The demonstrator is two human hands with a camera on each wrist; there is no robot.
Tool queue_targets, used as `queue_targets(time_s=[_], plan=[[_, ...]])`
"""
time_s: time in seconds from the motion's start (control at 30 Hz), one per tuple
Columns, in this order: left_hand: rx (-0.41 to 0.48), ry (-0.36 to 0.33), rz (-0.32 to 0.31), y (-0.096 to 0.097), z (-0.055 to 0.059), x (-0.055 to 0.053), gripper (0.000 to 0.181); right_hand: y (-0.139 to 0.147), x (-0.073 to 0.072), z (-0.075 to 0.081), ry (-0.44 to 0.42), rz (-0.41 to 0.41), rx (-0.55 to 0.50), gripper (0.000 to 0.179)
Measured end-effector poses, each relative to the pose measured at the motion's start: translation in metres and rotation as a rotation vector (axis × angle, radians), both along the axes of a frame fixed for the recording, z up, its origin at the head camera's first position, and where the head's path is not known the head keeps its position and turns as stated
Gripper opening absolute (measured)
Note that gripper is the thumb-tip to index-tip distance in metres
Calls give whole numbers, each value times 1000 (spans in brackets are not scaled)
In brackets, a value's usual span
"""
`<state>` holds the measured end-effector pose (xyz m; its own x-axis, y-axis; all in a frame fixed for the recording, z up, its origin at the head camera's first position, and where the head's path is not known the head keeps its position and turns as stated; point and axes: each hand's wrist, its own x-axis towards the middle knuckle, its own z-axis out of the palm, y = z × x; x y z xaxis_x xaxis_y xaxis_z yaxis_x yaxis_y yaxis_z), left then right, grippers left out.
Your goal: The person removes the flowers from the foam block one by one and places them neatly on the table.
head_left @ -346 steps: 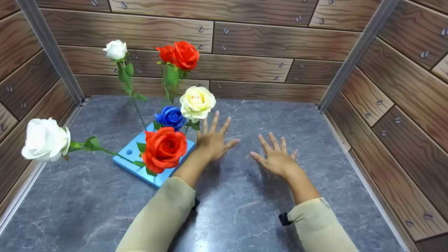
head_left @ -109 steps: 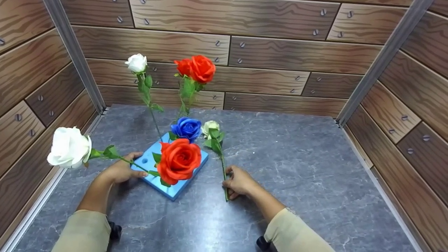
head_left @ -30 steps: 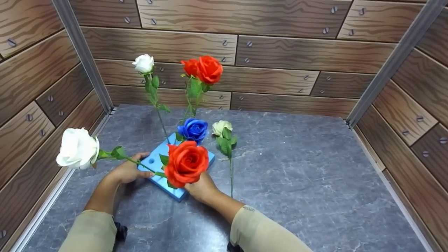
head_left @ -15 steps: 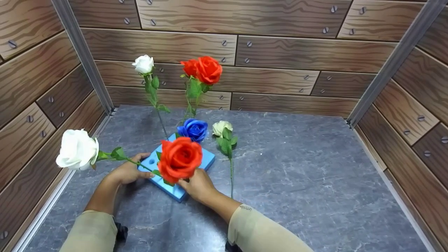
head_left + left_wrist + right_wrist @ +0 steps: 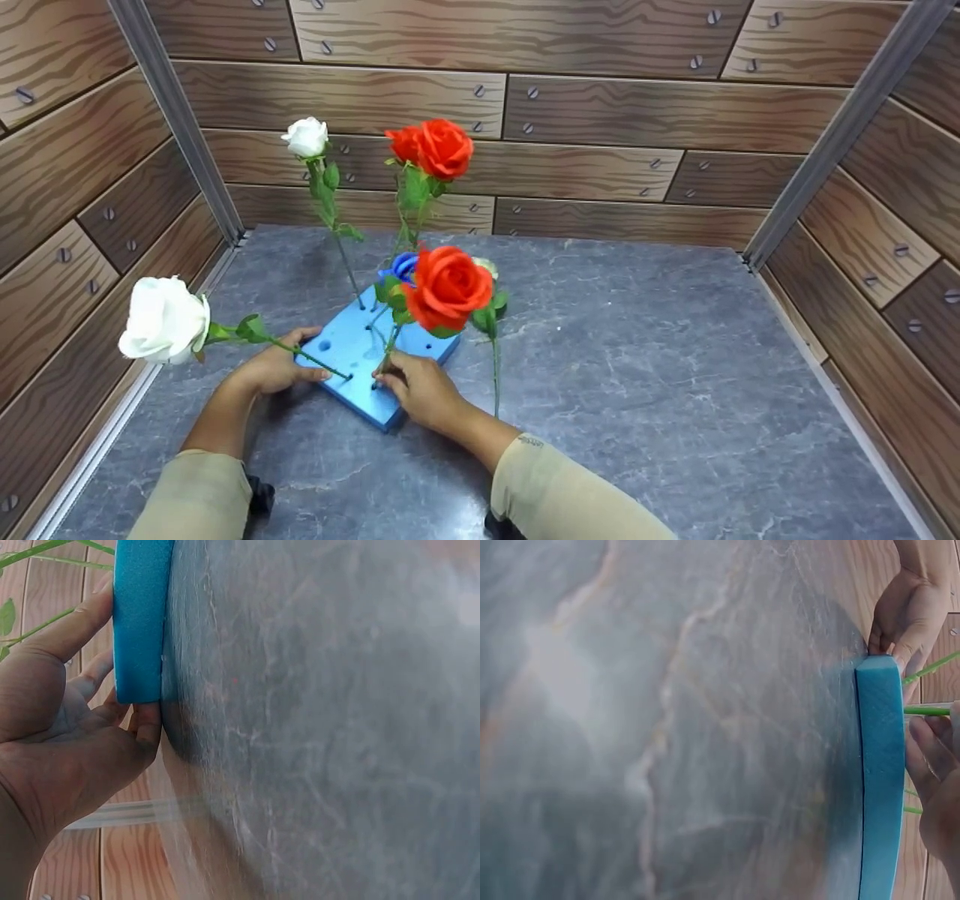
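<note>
A blue block with holes [image 5: 352,345] lies on the grey table. My left hand [image 5: 274,367] grips its left edge, thumb on top; the left wrist view shows the fingers against the side of the block [image 5: 139,630]. With thumb and fingertips my right hand [image 5: 424,386] pinches the stem of a red rose [image 5: 450,289], low down by a front hole. That stem leans right, and its bloom partly covers a blue rose [image 5: 401,264]. In the right wrist view, my right hand [image 5: 939,795] is close over the block, partly cut off.
From the block a large white rose [image 5: 165,321] leans far left. A small white rose [image 5: 307,139] and red roses [image 5: 444,148] rise at the back. Right of the block a cream rose [image 5: 486,266] lies on the table. Wood-patterned walls [image 5: 600,112] enclose the table.
Earlier, both hands lay spread on the table and the cream rose stood upright; later my right hand laid it down. Now the red rose's bloom has swung right and away; my left hand stays put.
</note>
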<state>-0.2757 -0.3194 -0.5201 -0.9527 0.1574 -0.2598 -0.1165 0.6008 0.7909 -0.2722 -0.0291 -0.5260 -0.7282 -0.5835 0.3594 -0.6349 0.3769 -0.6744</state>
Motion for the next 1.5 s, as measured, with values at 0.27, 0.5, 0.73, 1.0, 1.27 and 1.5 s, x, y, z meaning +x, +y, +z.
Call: queue_targets(time_s=[0.27,0.5,0.73,1.0,1.27,1.5], plan=[[0,5,-4,1,1,1,99,6,-1,3,-106,-3,-75,13],[-28,21,-26,0,1,0,99,13,1,12,-176,2,-150,11],[-26,8,-28,-1,0,1,98,22,3,19,-185,6,-260,6],[-26,12,-31,-2,0,1,99,40,4,21,-169,-20,-284,14],[-44,7,-35,-2,1,4,102,60,4,20,-208,-57,-227,27],[-52,14,-39,0,3,3,100,81,-3,24,-226,-68,-224,34]])
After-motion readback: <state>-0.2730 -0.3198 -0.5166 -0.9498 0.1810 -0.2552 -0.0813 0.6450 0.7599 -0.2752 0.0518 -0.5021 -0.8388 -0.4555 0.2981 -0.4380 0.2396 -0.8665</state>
